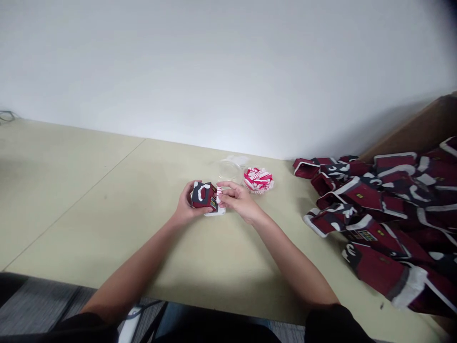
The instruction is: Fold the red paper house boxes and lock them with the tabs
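Observation:
My left hand (187,205) is wrapped round a small dark red model house (204,194) with a dark grey roof and white trim, tilted above the table. My right hand (237,199) pinches a little red-and-white striped piece (219,194) against the right side of the house. I cannot tell whether the piece is attached. A white base edge (217,212) shows beneath the house. Just beyond my right hand stands a clear round tub (262,191) filled with several more striped pieces (257,178).
A clear lid (230,169) lies behind my hands, left of the tub. On the right, several dark red model houses (378,281) are heaped up, with a brown board (414,124) behind them. The pale table (107,200) meets a white wall (200,71).

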The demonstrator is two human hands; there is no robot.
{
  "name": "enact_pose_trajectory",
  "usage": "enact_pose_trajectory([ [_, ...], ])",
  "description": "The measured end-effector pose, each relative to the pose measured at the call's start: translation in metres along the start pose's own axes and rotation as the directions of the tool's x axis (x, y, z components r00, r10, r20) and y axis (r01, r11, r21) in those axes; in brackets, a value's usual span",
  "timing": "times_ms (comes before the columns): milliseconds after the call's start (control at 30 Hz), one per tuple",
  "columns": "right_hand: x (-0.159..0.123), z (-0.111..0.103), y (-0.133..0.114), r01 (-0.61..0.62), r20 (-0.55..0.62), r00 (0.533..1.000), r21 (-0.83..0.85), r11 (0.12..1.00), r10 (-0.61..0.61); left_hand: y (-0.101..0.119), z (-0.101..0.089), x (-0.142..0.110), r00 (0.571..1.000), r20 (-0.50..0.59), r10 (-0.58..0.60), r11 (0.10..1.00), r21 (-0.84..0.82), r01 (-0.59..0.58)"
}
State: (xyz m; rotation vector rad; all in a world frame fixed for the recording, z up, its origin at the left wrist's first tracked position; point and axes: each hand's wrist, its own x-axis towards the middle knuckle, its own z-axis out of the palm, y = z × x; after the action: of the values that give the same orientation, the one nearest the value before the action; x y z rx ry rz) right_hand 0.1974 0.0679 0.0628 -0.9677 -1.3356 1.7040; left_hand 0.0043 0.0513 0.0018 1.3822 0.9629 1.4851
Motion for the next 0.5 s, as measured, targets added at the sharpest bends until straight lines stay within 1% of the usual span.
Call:
enact_pose_trajectory([
  [133, -0.001, 0.004, 0.007, 0.035, -0.015, 0.999, -0.042, 0.998, -0.035, 0.003, 0.002, -0.002, 0.999, -0.018, 0.045, 0.997, 0.062, -0.044],
  [300, -0.001, 0.006, 0.013, 0.058, -0.009, 0.998, -0.079, 0.995, -0.059, 0.006, 0.003, -0.004, 0.994, 0.031, 0.103, 0.987, 0.121, -0.106],
  [500, 0.002, 0.005, 0.016, 0.047, 0.007, 0.999, -0.018, 0.999, -0.047, 0.008, 0.002, -0.005, 0.992, 0.018, 0.127, 0.980, 0.151, -0.129],
])
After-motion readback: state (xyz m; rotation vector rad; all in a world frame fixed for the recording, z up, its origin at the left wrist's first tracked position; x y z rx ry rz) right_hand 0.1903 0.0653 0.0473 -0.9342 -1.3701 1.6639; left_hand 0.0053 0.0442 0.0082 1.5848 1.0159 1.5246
